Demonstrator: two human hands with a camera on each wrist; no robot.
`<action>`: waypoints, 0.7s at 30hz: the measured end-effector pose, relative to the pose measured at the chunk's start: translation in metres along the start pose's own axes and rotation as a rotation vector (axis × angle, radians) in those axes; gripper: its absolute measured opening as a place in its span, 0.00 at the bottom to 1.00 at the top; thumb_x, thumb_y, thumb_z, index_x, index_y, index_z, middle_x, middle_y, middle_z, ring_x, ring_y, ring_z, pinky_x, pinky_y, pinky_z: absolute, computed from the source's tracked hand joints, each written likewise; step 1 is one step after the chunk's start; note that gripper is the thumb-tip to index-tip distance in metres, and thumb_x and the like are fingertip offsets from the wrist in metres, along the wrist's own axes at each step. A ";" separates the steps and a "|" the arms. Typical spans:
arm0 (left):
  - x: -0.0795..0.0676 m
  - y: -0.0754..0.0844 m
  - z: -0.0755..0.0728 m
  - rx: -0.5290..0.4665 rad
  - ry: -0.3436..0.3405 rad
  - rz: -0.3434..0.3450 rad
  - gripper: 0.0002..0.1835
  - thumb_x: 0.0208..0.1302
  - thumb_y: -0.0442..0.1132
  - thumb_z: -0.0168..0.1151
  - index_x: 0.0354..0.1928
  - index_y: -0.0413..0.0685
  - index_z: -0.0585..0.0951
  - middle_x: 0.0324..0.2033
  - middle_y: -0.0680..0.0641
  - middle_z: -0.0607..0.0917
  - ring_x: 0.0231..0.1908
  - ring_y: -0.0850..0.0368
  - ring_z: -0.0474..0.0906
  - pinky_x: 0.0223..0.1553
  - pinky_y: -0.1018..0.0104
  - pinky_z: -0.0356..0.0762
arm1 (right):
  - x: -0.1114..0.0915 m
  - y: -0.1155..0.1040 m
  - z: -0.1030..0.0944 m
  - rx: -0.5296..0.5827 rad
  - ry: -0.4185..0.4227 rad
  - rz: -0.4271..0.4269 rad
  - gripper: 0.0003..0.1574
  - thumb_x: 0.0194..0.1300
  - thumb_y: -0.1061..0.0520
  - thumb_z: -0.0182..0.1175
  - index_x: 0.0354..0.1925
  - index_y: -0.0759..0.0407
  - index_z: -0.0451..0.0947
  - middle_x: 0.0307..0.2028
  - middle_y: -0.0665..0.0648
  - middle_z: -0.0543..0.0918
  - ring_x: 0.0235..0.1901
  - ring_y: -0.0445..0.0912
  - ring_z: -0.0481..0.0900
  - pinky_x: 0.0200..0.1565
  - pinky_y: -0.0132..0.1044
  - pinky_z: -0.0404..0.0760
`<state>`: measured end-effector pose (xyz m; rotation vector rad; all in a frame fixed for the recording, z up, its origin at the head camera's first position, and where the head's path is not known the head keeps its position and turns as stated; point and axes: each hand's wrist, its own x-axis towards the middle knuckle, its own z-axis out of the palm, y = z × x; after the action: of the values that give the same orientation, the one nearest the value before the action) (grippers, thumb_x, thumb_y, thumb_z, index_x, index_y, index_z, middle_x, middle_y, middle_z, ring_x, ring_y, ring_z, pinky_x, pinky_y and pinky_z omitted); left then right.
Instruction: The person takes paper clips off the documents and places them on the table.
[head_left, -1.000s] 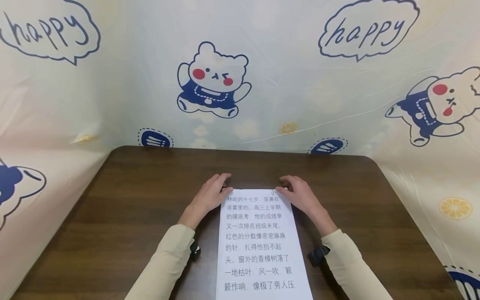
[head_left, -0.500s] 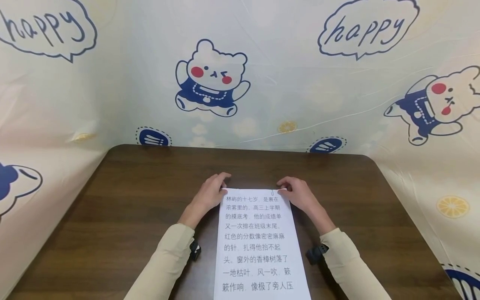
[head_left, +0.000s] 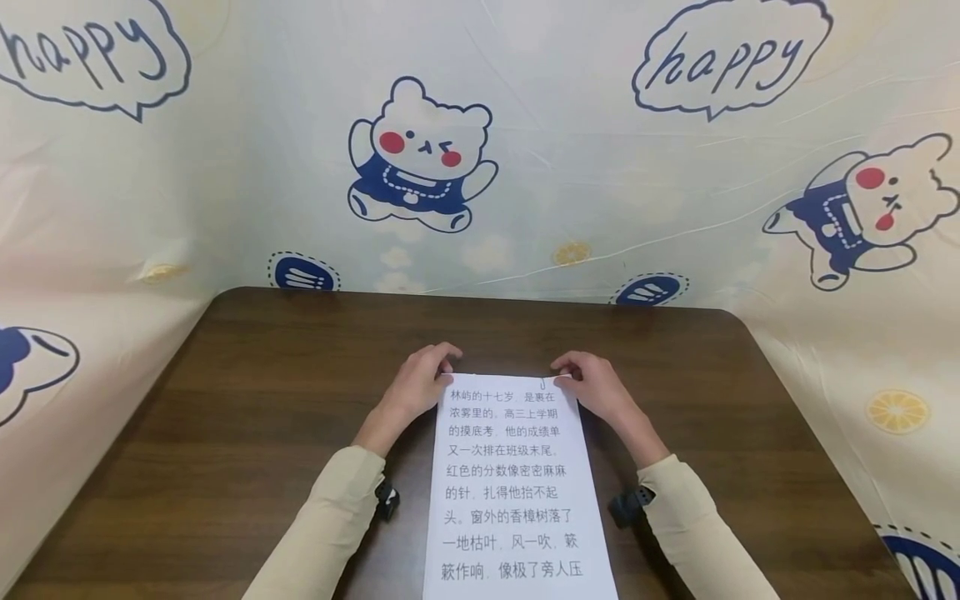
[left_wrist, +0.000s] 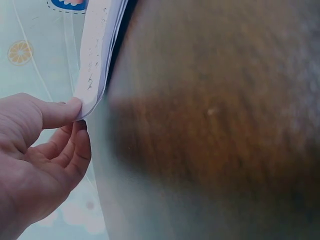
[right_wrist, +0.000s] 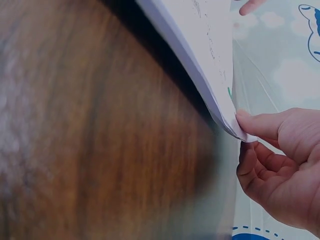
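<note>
A thin stack of white paper sheets (head_left: 506,492) printed with lines of Chinese characters lies lengthwise before me in the head view. My left hand (head_left: 412,385) pinches its far left corner between thumb and fingers. At the far right corner, my right hand (head_left: 597,390) has the same kind of pinch. A small paper clip (head_left: 543,384) sits on the top edge near the right thumb; it shows green in the right wrist view. Both wrist views show the corners raised and the sheets' edges (left_wrist: 107,65) layered, with the thumb on the printed side.
Under the paper is a dark brown wooden table (head_left: 247,433) with rounded far corners. A pale curtain (head_left: 570,183) printed with bears and "happy" bubbles hangs behind it and at both sides. A black wrist device (head_left: 630,507) sits at each cuff.
My left thumb has slid outward to the paper's left corner, and my right thumb has shifted slightly outward too. The paper sits slightly further left in the view, which has shifted a little.
</note>
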<state>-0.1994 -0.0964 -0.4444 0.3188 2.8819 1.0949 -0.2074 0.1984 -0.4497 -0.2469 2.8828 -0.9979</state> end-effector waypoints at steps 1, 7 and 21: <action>0.000 0.000 0.000 -0.002 0.001 -0.001 0.19 0.69 0.29 0.60 0.60 0.46 0.78 0.43 0.44 0.82 0.43 0.50 0.76 0.47 0.58 0.76 | 0.000 0.000 0.000 0.001 0.001 -0.001 0.16 0.68 0.59 0.64 0.53 0.56 0.82 0.46 0.59 0.84 0.42 0.50 0.78 0.44 0.38 0.78; 0.001 -0.002 0.001 -0.013 0.009 -0.012 0.18 0.69 0.29 0.61 0.59 0.46 0.78 0.44 0.44 0.82 0.44 0.50 0.76 0.48 0.58 0.76 | 0.001 0.000 0.000 0.007 0.004 -0.001 0.16 0.69 0.59 0.63 0.54 0.56 0.81 0.46 0.59 0.84 0.43 0.50 0.78 0.45 0.38 0.78; -0.002 0.001 -0.005 -0.063 0.088 0.032 0.13 0.67 0.29 0.63 0.52 0.43 0.82 0.44 0.43 0.83 0.43 0.49 0.77 0.47 0.58 0.78 | -0.003 -0.002 -0.012 0.040 0.059 -0.009 0.15 0.69 0.58 0.63 0.53 0.56 0.81 0.45 0.59 0.83 0.43 0.50 0.79 0.44 0.38 0.80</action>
<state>-0.1979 -0.0995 -0.4404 0.3232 2.9198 1.2326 -0.2061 0.2041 -0.4392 -0.2319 2.9133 -1.0812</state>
